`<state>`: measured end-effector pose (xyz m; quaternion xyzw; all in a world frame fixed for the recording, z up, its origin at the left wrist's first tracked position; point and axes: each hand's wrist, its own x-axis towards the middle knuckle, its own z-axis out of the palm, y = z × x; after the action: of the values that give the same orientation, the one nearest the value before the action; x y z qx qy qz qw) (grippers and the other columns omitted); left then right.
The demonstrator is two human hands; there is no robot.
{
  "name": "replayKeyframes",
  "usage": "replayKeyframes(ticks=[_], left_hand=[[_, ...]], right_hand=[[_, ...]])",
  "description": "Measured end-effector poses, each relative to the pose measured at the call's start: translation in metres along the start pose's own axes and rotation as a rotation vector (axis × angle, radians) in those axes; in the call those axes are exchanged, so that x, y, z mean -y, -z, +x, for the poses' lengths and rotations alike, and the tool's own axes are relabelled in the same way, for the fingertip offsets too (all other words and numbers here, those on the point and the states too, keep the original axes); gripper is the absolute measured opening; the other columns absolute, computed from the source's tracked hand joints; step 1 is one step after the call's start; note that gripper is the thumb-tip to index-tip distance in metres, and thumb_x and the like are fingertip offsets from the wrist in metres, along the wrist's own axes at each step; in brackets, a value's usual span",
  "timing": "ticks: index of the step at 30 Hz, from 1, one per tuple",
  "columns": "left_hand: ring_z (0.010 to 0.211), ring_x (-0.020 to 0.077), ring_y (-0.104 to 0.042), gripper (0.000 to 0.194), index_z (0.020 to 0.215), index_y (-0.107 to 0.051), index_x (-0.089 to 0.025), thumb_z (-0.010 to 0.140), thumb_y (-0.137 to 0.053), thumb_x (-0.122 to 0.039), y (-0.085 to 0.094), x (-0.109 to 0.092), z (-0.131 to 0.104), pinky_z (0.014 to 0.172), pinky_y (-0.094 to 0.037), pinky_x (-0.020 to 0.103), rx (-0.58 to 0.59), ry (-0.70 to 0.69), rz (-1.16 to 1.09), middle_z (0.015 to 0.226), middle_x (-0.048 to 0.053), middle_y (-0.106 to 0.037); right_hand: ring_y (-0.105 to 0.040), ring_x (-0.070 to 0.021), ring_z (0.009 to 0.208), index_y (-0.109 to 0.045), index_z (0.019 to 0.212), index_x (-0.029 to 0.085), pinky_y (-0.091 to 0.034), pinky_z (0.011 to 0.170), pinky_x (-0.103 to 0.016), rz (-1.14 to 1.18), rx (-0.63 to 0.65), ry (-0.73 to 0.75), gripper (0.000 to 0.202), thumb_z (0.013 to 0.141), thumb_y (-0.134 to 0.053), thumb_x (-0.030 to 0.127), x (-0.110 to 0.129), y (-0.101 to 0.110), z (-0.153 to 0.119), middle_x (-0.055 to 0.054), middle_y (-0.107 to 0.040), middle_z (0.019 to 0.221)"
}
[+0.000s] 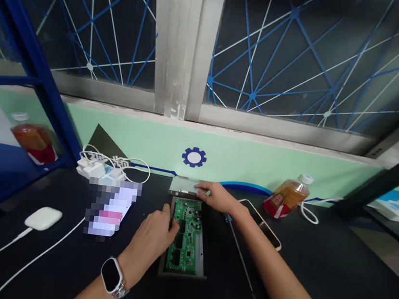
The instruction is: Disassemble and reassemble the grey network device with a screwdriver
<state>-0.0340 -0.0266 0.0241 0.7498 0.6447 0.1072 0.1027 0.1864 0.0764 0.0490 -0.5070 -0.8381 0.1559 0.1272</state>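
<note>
Here, an open grey case with a green circuit board [185, 237] in the middle of the dark counter [314, 280], long axis from 6 to 12 o'clock. Left hand [154, 238] at the board's 9 o'clock edge, fingers loosely curled and touching the rim, nothing grasped. Right hand [215, 196] at 12 o'clock, fingers flat and spread on the grey cover plate [184, 185] just beyond the case. Screwdriver [240, 251] untouched at 3 o'clock, under the right forearm.

A green circuit board [185, 237] lies flat in its open grey case [201, 261], mid-frame; grey cover [184, 185] just beyond.
</note>
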Motion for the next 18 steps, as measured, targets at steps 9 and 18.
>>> replayKeyframes(ticks=[9,18], left_hand=[[0.088,0.0265,-0.062,0.02,0.106,-0.055,-0.015,0.096,-0.041,-0.026,0.013,-0.009,0.02,0.074,-0.047,0.036,-0.233,-0.307,0.03,0.097,0.013,-0.063],[0.098,0.0228,-0.058,0.026,0.105,-0.06,-0.019,0.092,-0.039,-0.009,-0.03,-0.017,0.066,0.089,-0.045,0.037,-0.227,-0.53,-0.214,0.101,0.008,-0.062]], right_hand=[[-0.065,-0.0221,0.046,-0.065,0.072,0.009,-0.055,0.045,-0.034,0.034,0.451,-0.694,0.023,0.075,-0.07,0.031,-0.019,0.034,-0.04,-0.013,-0.068,0.058],[-0.064,-0.0194,0.042,-0.056,0.105,0.007,-0.054,0.041,-0.029,0.158,0.52,-0.69,0.028,0.082,-0.057,0.022,-0.017,0.026,-0.033,-0.008,-0.068,0.058]])
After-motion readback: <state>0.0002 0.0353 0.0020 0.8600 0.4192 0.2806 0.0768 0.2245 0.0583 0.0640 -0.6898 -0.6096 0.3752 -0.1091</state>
